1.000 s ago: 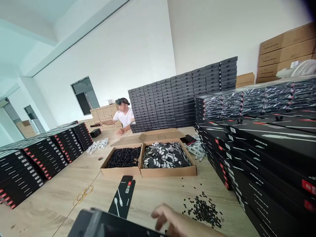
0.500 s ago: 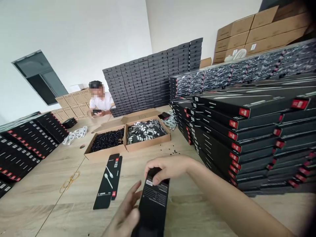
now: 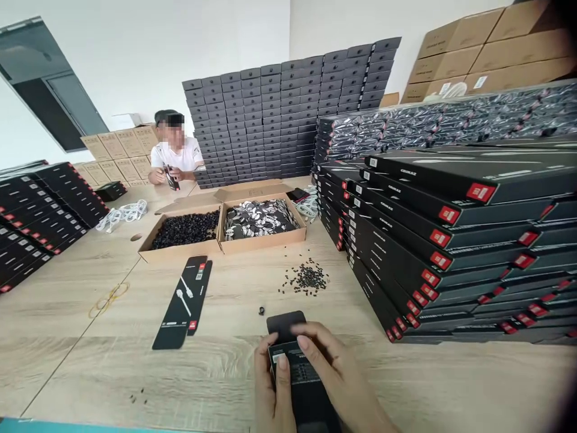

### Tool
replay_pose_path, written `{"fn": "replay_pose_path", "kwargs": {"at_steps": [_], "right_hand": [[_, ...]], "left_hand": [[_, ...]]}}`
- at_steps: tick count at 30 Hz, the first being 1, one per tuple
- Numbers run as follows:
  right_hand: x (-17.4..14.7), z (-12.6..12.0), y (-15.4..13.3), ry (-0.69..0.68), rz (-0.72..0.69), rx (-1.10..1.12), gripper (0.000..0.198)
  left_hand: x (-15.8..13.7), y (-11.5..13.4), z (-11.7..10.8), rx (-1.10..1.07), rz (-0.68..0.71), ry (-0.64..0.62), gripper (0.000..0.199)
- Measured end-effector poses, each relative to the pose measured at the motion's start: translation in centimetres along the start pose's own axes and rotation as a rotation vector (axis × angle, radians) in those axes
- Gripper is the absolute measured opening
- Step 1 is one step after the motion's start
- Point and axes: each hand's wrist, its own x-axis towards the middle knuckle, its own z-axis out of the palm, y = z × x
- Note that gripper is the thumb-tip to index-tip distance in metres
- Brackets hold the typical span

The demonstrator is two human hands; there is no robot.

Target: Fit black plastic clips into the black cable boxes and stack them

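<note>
A narrow black cardboard packaging box (image 3: 311, 409) with white print is upright in front of me, its top flap raised. My left hand (image 3: 273, 382) grips the box along its left side, thumb on the printed face. At the right edge, my right hand (image 3: 338, 376) holds the same box, fingers bent near the flap and slightly blurred. A flat black box sleeve (image 3: 183, 304) with a white cable picture lies to the left. Just beyond the held box are a small black ring-like clip (image 3: 261, 311) and a pile of tiny black pieces (image 3: 309, 278).
Two open cartons hold black parts (image 3: 184, 230) and black-and-white pieces (image 3: 261, 219). Tall stacks of black boxes (image 3: 406, 258) stand close on the right, more on the left (image 3: 40, 210). Yellow rubber bands (image 3: 109, 299) lie at left. A person (image 3: 175, 156) sits across the table.
My left hand has closed on the box, having been spread beside it. My right hand has moved from the box's top to its right side. The top flap now stands up.
</note>
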Motion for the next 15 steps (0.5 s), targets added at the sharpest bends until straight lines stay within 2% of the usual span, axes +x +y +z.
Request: {"fn": "replay_pose_path", "kwargs": {"at_steps": [3,6,7,8,10,12,15], "right_hand": [[-0.7,0.3,0.2,0.056,0.014,0.009,0.036],[0.0,-0.2,-0.1,0.134,0.158,0.160,0.030],[0.4,-0.5,-0.3,0.116,0.226,0.241,0.032],[0.8,-0.8,-0.5,0.059,0.287,0.315,0.037],[1.6,-1.7,-1.1,-0.147,0.336,0.358,0.042],[2.2,-2.6,-1.8,-0.337,0.251,0.245,0.039],[3.0,-3.7,-2.8,-0.484,0.124,0.072,0.044]], "left_hand": [[-0.4,-0.2,-0.1,0.114,0.048,-0.034,0.043],[-0.4,0.3,-0.1,0.178,0.047,-0.130,0.040],[-0.4,0.4,-0.1,0.195,0.036,-0.163,0.040],[-0.4,0.4,-0.1,0.206,0.018,-0.187,0.041],[-0.4,0.2,-0.1,0.207,-0.021,-0.195,0.045],[-0.5,-0.1,-0.2,0.197,-0.037,-0.163,0.049],[-0.7,-0.6,-0.2,0.160,-0.030,-0.130,0.055]]}}
